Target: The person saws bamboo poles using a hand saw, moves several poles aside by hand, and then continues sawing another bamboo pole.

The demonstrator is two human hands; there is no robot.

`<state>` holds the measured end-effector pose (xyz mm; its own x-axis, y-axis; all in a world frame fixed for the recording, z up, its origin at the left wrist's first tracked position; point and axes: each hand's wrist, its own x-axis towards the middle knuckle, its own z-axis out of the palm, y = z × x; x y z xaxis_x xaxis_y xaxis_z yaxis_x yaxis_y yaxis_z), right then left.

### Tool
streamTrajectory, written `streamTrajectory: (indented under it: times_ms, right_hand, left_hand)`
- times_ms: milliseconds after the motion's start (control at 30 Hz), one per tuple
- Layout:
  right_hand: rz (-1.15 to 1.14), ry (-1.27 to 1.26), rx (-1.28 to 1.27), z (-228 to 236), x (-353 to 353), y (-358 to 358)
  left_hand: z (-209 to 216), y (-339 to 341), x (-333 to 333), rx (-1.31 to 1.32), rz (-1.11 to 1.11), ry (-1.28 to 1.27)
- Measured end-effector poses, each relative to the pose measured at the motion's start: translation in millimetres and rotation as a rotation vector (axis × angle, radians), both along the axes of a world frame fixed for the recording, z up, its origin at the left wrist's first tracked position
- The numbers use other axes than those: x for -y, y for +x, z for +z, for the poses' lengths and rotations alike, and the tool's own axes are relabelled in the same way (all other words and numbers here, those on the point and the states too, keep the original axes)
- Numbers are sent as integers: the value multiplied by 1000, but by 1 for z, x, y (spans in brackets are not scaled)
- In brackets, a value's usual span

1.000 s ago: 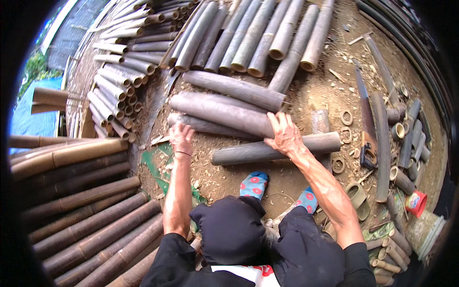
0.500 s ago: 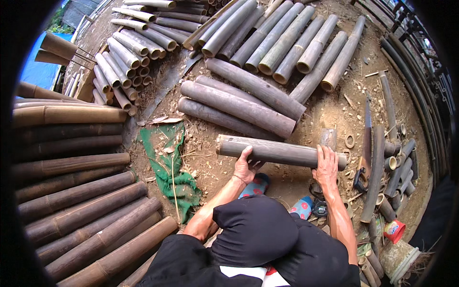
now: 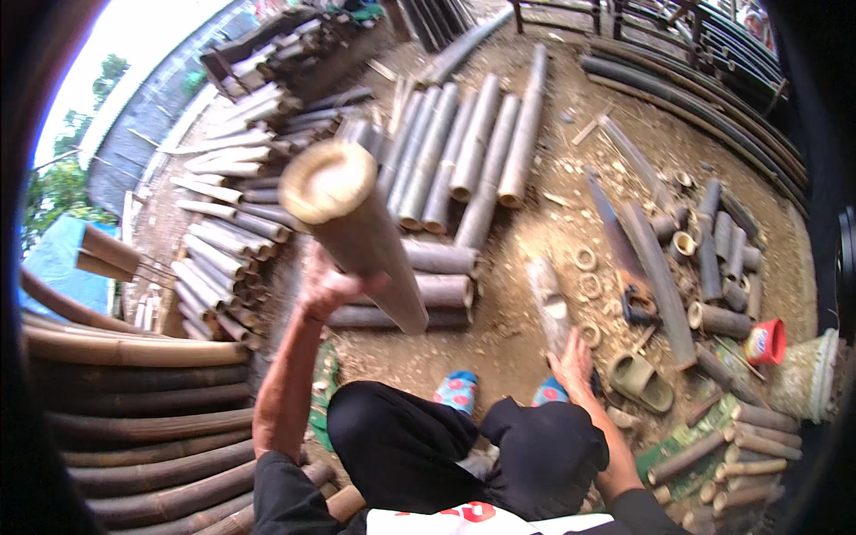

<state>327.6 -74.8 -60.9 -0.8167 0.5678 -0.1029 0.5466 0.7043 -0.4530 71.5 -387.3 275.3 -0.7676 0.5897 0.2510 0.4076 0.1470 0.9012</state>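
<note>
Holding tube (image 3: 357, 223) left of block (image 3: 541, 285) in left hand (image 3: 332, 285), fingers wrapped; with right hand (image 3: 572, 366) at block, cannot tell if pinching. Likely repositioning; calls for steadying.

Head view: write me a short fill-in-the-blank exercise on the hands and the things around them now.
1. The raised bamboo tube is held in the ____ hand.
2. Beyond the right hand lies a toothed, long-bladed cutting tool, a ____.
3. The container beside the whitish bucket is mainly ____.
4. The socks are mainly ____, with pinkish-red spots.

Missing words: left; saw; red; blue.
</note>
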Motion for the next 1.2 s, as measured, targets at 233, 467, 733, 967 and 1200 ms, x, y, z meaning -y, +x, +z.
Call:
streamTrajectory:
  times_ms: [233,467,733,967,1200]
  right_hand:
    - [-59,-63,64,-12,2,20]
    - [-14,25,68,-13,3,40]
    - [-39,22,83,-25,-12,75]
    - [209,294,180,-1,5,111]
    - [308,-174,326,39,1,115]
  left_hand:
    - [-26,54,38,135,-159,-274]
    - [-19,74,49,-38,-200,-508]
    - [-68,66,21,-106,-319,-527]
    - [-139,64,-42,-87,-248,-669]
    - [-234,70,-142,-151,-201,-854]
